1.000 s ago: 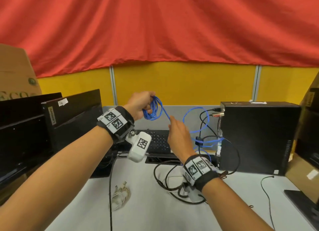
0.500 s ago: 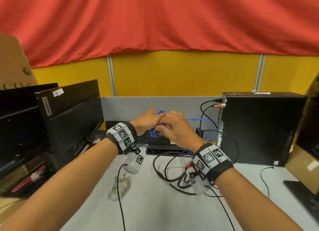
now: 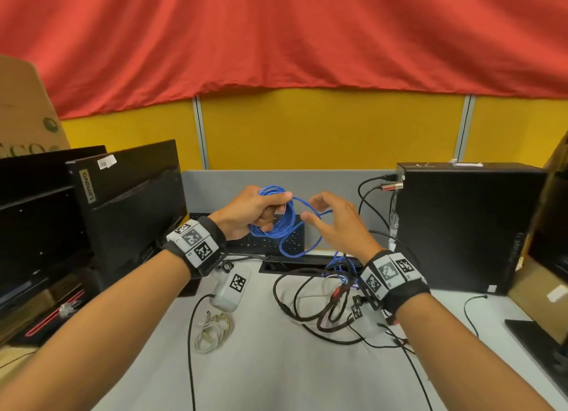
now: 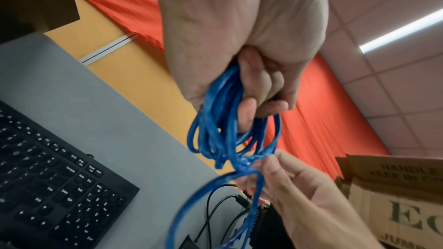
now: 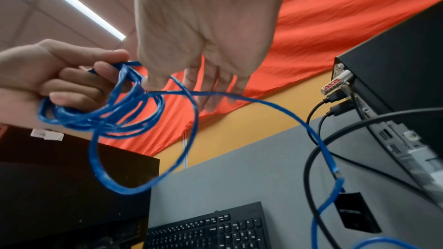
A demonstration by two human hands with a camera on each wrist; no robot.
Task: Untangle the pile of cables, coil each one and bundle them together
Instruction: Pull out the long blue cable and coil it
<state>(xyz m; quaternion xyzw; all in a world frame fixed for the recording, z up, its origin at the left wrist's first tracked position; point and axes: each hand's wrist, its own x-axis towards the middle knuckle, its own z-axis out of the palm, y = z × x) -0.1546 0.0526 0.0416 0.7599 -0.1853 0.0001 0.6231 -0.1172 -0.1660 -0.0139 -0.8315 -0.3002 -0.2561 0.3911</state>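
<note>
My left hand [image 3: 258,209] grips a coil of blue cable [image 3: 281,226] in the air above the keyboard, fingers curled round several loops [image 4: 215,135]. A larger loose loop hangs below the coil [image 5: 103,169]. My right hand [image 3: 335,223] hovers just right of it with its fingers spread and relaxed [image 5: 215,82]. One blue strand crosses those fingers and runs down to the tangle of black cables [image 3: 310,306] on the desk. A small white coiled cable [image 3: 212,330] lies at the near left of the desk.
A black keyboard [image 3: 267,241] sits under the hands. A black PC tower [image 3: 461,226] with plugged-in cables stands at the right, two black monitors [image 3: 129,201] at the left. Cardboard boxes [image 3: 538,287] flank the grey desk [image 3: 276,373].
The hands met at the coil half a second ago and have parted. A fresh loop hangs from the coil, and my right hand has opened.
</note>
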